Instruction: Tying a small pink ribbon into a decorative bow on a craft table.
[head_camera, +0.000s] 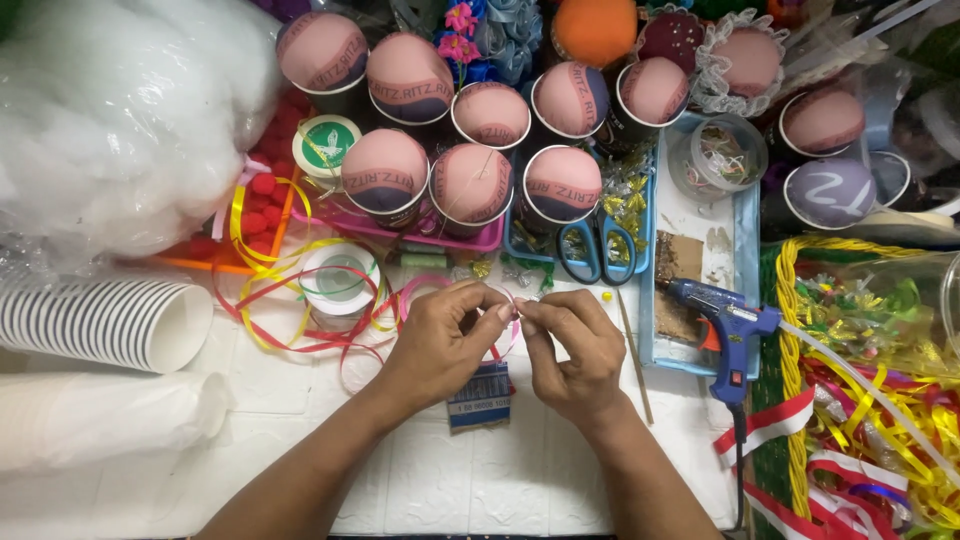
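Here, mid-desk (300, 400), the left hand (440, 340) and right hand (575, 345) meet fingertip to fingertip, each grip pinched on a thin pink ribbon (512, 303) spanning sideways between them; both are equally near, scissors (598, 250) just beyond.

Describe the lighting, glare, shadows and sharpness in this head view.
Head view: even, bright light; only soft shadows under the left hand and right hand. The white stuffing bag is nearly blown out and the white table reads pale. Hands and the blue glue gun are sharp; the thin ribbon piece pinched between the fingertips is too small to resolve. Edges bow slightly.
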